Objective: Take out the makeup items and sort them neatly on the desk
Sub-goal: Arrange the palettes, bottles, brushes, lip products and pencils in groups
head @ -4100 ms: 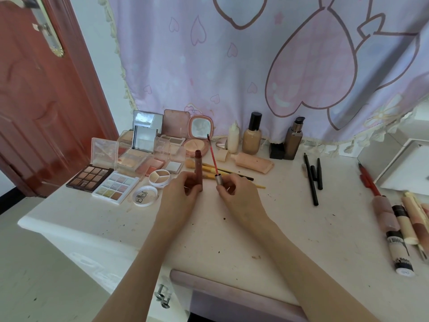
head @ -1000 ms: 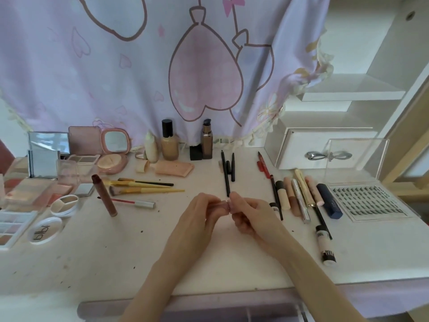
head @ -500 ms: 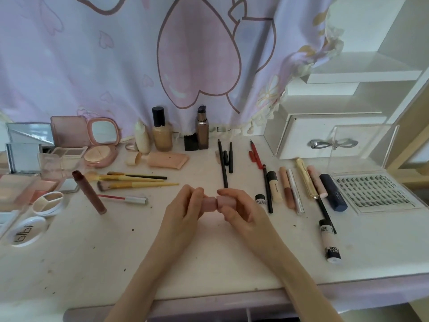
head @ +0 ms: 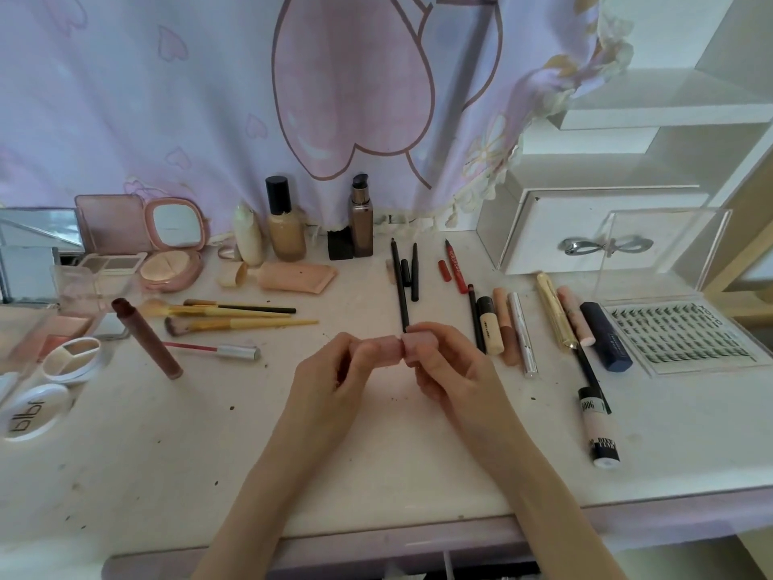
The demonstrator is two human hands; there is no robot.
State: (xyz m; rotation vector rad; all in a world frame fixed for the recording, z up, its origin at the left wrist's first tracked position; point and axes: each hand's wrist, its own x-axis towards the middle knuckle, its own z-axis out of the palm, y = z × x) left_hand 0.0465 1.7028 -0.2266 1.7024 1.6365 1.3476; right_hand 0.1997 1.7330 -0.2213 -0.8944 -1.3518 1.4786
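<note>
Above the middle of the white desk (head: 376, 462) I hold a short pink lipstick tube (head: 399, 347) with both hands. My left hand (head: 334, 376) pinches its left half, and my right hand (head: 439, 370) grips its right half; a seam shows between the halves. A brown lip gloss tube (head: 146, 339) lies uncapped at the left, its red wand (head: 213, 350) beside it. Yellow-handled brushes (head: 234, 318) lie behind them.
Palettes and compacts (head: 167, 261) crowd the left edge. Foundation bottles (head: 284, 221) stand at the back under a pink curtain. Pencils (head: 403, 282), concealer tubes (head: 508, 328) and a lash tray (head: 677, 339) fill the right side, before a white drawer box (head: 585, 232).
The brown gloss tube and its wand, held four seconds ago, now lie on the desk. Both hands now hold a pink lipstick tube, and my view shifted right.
</note>
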